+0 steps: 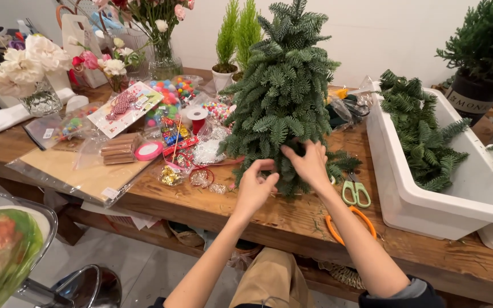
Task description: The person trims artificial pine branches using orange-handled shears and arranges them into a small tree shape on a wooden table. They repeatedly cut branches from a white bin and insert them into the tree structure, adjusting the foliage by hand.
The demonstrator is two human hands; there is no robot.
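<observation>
A small cone-shaped tree of green fir sprigs [283,85] stands on the wooden table [292,219]. My left hand [254,188] is at its lower front, fingers curled by the bottom branches; whether it pinches a sprig I cannot tell. My right hand [309,162] presses spread fingers into the lower branches, just right of the left. Green-handled scissors [356,191] and orange-handled scissors [349,225] lie on the table to the right of my right forearm.
A white tub [423,199] with loose fir branches [420,134] sits at right. Bags of coloured pompoms [169,94], ribbon spools [195,117], small trinkets and a kraft paper sheet [81,171] lie at left. Flower vases [161,57] and potted conifers [235,40] stand behind.
</observation>
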